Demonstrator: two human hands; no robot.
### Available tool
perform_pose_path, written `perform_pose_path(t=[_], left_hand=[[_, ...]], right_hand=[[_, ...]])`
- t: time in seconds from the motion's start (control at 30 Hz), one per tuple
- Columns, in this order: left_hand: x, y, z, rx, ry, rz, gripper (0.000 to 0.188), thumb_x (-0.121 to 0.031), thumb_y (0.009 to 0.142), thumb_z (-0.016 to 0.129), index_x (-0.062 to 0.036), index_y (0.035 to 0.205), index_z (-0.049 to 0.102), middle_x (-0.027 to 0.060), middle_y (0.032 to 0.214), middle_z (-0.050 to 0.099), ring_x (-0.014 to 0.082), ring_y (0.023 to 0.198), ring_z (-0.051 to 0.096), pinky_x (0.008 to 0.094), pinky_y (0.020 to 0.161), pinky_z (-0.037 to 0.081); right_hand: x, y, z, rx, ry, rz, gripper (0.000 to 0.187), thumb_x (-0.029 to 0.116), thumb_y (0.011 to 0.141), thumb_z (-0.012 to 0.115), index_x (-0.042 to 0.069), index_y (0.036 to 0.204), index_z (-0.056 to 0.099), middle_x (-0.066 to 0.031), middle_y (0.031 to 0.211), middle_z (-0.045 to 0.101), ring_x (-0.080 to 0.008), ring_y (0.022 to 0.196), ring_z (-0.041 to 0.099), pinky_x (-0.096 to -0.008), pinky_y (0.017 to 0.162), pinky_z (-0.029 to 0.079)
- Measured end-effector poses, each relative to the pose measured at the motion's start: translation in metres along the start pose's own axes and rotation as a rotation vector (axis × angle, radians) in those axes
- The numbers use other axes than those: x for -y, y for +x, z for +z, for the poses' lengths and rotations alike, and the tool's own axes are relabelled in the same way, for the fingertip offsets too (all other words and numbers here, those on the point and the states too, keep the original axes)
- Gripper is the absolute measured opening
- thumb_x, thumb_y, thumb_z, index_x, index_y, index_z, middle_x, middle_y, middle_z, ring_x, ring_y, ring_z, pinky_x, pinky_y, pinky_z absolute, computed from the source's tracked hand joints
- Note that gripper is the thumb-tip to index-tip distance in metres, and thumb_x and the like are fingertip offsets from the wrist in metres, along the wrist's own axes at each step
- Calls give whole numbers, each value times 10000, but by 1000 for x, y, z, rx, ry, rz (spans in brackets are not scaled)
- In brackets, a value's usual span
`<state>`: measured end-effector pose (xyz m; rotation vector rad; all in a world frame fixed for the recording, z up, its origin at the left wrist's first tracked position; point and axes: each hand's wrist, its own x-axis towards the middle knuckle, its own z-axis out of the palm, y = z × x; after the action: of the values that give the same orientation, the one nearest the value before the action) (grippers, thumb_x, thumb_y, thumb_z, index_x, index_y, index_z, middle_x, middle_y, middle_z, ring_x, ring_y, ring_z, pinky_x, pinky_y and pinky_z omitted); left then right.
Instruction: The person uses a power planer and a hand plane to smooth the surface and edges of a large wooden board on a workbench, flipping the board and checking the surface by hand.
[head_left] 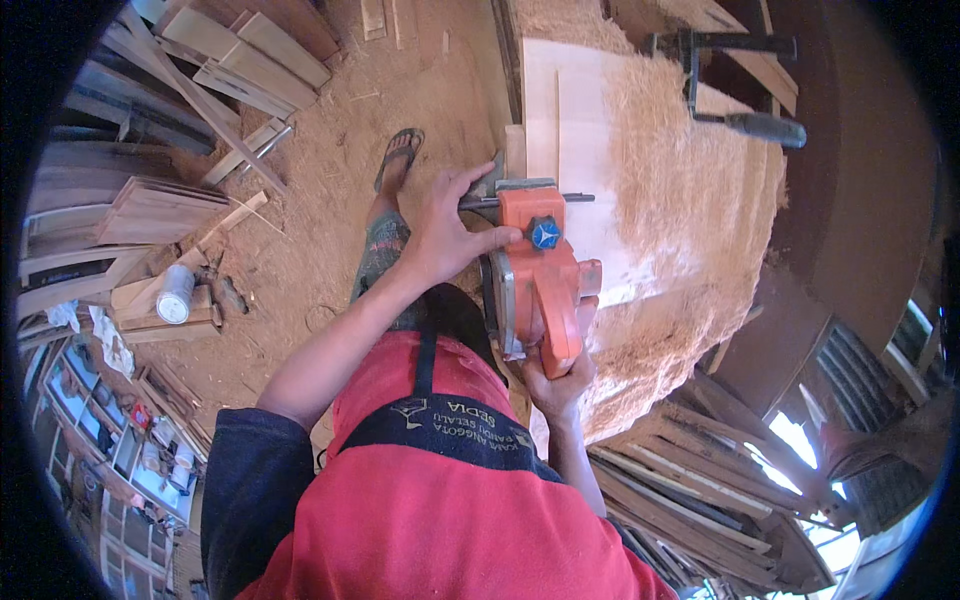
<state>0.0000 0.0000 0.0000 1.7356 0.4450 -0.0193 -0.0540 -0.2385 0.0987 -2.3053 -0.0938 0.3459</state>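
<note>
An orange electric hand planer (pixel 548 285) with a blue front knob (pixel 544 233) rests at the left edge of the bench, over a narrow pale board (pixel 541 110). My right hand (pixel 560 388) is closed round its rear handle. At its front left side, my left hand (pixel 443 232) holds the planer, thumb pressed beside the knob and index finger stretched forward. Near that hand, a dark metal guide rod (pixel 580 197) runs crosswise through the planer's front. The left hand's lower fingers are partly hidden, and so is the planer's underside.
Wood shavings (pixel 690 190) cover much of the bench. A bar clamp (pixel 735 122) sits at its far right. Stacked boards (pixel 160 215) lie at left, near a white can (pixel 176 293). More planks (pixel 690 480) are at lower right. Sawdust covers the floor (pixel 330 150).
</note>
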Motion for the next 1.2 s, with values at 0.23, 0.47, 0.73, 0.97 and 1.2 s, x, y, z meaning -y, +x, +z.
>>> perform_pose_path(t=[0.23,0.47,0.73,0.97,1.2], left_hand=[[-6,121,-44,-74,39,118,818,-308,651,932,-42,1344,589,152,1223,590,278,1140,578,376,1020,453],[-8,216,-73,-93,-137,164,848,-419,669,917,1,1332,593,211,1245,643,304,1143,636,407,987,499],[-31,171,-63,-139,42,177,848,-391,648,919,-3,1326,588,174,1235,637,279,1139,622,392,993,498],[-20,0,2,-30,42,27,847,-285,602,942,-56,1333,580,150,1207,568,343,1147,543,409,1013,449],[-23,68,-23,-66,53,11,827,-260,604,943,-50,1316,579,146,1216,586,303,1158,566,397,1026,453]], right_hand=[[60,118,28,-29,-42,-92,256,120,696,764,26,878,611,-142,710,645,-276,584,661,-374,582,520],[102,214,51,-37,-19,-255,261,100,719,732,13,946,635,-138,719,651,-254,605,669,-359,592,518],[86,166,28,-60,97,-76,302,143,732,769,8,973,647,-146,769,688,-211,677,681,-357,641,532],[2,1,-16,38,-144,38,253,139,649,767,44,840,631,-157,742,661,-344,647,677,-414,595,525],[34,70,9,9,-50,27,236,147,669,771,43,822,625,-146,678,658,-301,618,701,-394,577,537]])
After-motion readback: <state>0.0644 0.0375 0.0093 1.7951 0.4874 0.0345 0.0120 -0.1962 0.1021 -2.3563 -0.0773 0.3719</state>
